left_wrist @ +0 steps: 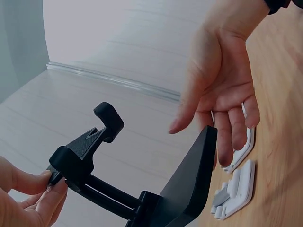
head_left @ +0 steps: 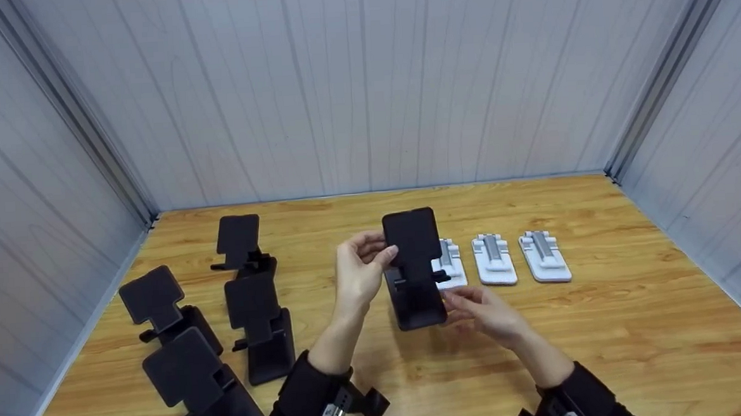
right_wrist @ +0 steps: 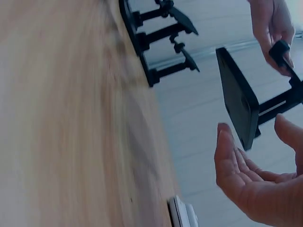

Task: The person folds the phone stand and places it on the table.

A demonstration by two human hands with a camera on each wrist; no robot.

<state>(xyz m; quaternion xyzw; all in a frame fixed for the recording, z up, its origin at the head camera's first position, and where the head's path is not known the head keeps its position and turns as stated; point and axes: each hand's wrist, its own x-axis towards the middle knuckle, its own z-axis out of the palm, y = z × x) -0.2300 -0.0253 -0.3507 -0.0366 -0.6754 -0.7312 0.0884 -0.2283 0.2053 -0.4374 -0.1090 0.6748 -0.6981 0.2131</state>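
Observation:
My left hand [head_left: 360, 269] holds a black phone stand [head_left: 412, 234] up above the table, thumb and fingers pinching the edge of its upper plate. The stand is unfolded: the left wrist view shows its arm [left_wrist: 106, 194], a hooked lip [left_wrist: 110, 122] and the thick base [left_wrist: 187, 182]. Close to the base's right side is my right hand [head_left: 487, 316]. In the right wrist view its fingers [right_wrist: 227, 161] are spread loosely beneath the base, with a gap between them, and they hold nothing.
Several unfolded black phone stands [head_left: 252, 306] stand on the left of the wooden table [head_left: 636, 321]. Three folded white phone stands [head_left: 494, 265] lie in a row right of centre, one partly hidden behind the held stand. Pale panel walls [head_left: 364, 88] enclose the back and sides.

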